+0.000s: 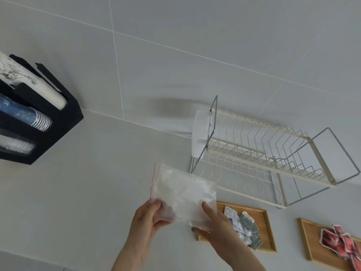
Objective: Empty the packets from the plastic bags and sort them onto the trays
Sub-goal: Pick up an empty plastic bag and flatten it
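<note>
A person's left hand (148, 216) and right hand (213, 225) each pinch a lower corner of a clear plastic bag (183, 194) — raised above the counter, apparently emptied — beside two wooden trays (270, 231) of sorted packets (246, 227).

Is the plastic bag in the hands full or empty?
Apparently empty: the plastic bag, held by the left hand and right hand, looks flat, with no packets visible.

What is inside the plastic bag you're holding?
The plastic bag, held by both hands, looks empty. Its film is cloudy, and fingers cover the lower corners, so I can't be sure.
</note>
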Motion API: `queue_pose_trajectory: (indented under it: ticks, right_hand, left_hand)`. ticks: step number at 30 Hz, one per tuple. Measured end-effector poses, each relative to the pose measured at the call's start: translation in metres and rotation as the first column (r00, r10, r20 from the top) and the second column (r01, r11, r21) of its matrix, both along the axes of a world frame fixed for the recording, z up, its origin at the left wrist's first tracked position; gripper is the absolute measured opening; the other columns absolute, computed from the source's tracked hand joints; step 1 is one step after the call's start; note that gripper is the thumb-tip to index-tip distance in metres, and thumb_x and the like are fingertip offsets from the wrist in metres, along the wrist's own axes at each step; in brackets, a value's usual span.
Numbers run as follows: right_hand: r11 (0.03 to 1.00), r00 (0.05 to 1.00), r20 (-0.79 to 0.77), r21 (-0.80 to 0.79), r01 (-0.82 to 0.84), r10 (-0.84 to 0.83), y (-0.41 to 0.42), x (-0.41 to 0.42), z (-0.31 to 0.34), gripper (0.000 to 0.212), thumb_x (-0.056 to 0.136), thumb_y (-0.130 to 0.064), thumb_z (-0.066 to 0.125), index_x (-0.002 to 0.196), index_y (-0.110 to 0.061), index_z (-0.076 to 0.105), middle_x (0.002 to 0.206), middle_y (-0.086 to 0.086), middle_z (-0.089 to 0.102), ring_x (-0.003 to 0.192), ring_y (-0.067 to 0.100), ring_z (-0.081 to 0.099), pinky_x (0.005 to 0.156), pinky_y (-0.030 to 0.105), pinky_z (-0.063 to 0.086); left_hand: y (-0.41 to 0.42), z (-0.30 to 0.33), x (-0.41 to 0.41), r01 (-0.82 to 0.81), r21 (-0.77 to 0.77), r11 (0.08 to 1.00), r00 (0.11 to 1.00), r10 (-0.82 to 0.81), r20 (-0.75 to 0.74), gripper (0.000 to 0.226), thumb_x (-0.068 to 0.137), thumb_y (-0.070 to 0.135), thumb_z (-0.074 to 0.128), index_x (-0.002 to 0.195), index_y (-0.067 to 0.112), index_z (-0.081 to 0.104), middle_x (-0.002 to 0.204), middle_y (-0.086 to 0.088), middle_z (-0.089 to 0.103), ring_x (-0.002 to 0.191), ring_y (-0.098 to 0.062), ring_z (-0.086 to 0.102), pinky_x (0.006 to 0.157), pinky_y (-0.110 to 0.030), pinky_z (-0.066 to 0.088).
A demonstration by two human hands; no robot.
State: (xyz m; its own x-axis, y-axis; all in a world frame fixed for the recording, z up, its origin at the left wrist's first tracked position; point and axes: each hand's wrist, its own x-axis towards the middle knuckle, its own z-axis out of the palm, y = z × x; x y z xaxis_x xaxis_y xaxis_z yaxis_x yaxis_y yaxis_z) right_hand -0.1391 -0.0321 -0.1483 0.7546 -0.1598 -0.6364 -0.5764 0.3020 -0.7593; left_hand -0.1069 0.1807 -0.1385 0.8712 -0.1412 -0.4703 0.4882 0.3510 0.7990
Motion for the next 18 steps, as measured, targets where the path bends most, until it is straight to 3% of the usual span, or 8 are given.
queue_pose_trajectory:
  ticks: [2,3,5,8,12,14,16,18]
  right_hand:
    - [0.996,0.999,0.046,0.086,-0.008,0.004,-0.008,-0.007,0.001,0.041,0.082,-0.019,0.079,0.117,0.002,0.07,0.115,0.022,0.074,0.102,0.039,0.071,0.093,0.056,0.054]
    - [0.998,0.999,0.053,0.069,0.001,-0.004,-0.012,-0.011,0.001,0.045,0.077,-0.016,0.082,0.114,0.006,0.07,0.109,0.024,0.075,0.097,0.04,0.071,0.093,0.058,0.053]
    - [0.999,0.997,0.072,-0.025,0.033,-0.031,-0.021,-0.019,0.003,0.032,0.079,-0.005,0.076,0.108,0.008,0.071,0.093,0.021,0.077,0.083,0.032,0.073,0.08,0.048,0.059]
    - [0.988,0.996,0.091,-0.149,0.029,-0.015,-0.039,-0.031,0.012,0.016,0.087,0.006,0.067,0.1,0.002,0.076,0.089,0.017,0.078,0.078,0.027,0.073,0.07,0.039,0.06]
    - [0.954,0.99,0.139,-0.29,0.078,-0.039,-0.064,-0.046,0.024,0.01,0.083,-0.01,0.079,0.091,-0.004,0.077,0.09,0.019,0.079,0.083,0.038,0.074,0.077,0.045,0.058]
    - [0.929,0.983,0.142,-0.336,0.155,-0.113,-0.076,-0.055,0.029,0.02,0.085,-0.025,0.079,0.087,-0.005,0.078,0.087,0.018,0.079,0.082,0.031,0.077,0.08,0.044,0.059]
    - [0.921,0.966,0.141,-0.299,0.251,-0.217,-0.092,-0.07,0.036,0.027,0.092,-0.031,0.071,0.09,-0.005,0.077,0.088,0.015,0.08,0.084,0.028,0.078,0.081,0.044,0.063]
    - [0.936,0.954,0.145,-0.202,0.287,-0.261,-0.111,-0.087,0.043,0.026,0.095,-0.031,0.067,0.098,-0.007,0.077,0.094,0.014,0.08,0.088,0.03,0.076,0.078,0.044,0.064]
  left_hand:
    - [0.0,0.0,-0.005,0.037,0.033,0.999,0.999,-0.038,0.033,0.024,0.094,0.019,0.056,0.074,0.007,0.063,0.072,-0.015,0.064,0.072,-0.027,0.068,0.074,-0.038,0.059]
    - [-0.001,-0.001,-0.007,0.061,0.06,0.996,0.997,-0.063,0.047,0.022,0.088,0.025,0.059,0.077,0.007,0.065,0.073,-0.013,0.067,0.073,-0.026,0.069,0.073,-0.037,0.058]
    - [-0.004,-0.005,-0.009,0.095,0.144,0.985,0.993,-0.105,0.058,0.031,0.079,0.035,0.06,0.093,0.01,0.071,0.086,-0.005,0.077,0.082,-0.021,0.073,0.076,-0.035,0.058]
    - [-0.018,-0.006,-0.007,0.119,0.247,0.962,0.986,-0.144,0.087,0.043,0.072,0.038,0.072,0.11,0.02,0.068,0.099,-0.003,0.079,0.091,-0.022,0.075,0.077,-0.035,0.061]
    - [-0.052,-0.001,-0.003,0.159,0.316,0.935,0.965,-0.215,0.151,0.036,0.067,0.03,0.076,0.091,0.003,0.068,0.075,-0.004,0.074,0.072,-0.026,0.072,0.065,-0.027,0.06]
    - [-0.07,0.0,-0.004,0.18,0.324,0.929,0.955,-0.244,0.171,0.042,0.066,0.033,0.075,0.084,-0.003,0.063,0.068,-0.005,0.066,0.067,-0.022,0.065,0.065,-0.032,0.057]
    - [-0.095,0.003,-0.007,0.22,0.341,0.914,0.936,-0.297,0.191,0.046,0.064,0.039,0.074,0.083,-0.001,0.065,0.067,-0.005,0.067,0.065,-0.021,0.066,0.066,-0.037,0.056]
    - [-0.122,0.009,-0.014,0.232,0.354,0.906,0.922,-0.321,0.217,0.036,0.07,0.036,0.075,0.085,0.004,0.068,0.071,-0.009,0.072,0.067,-0.025,0.071,0.062,-0.033,0.059]
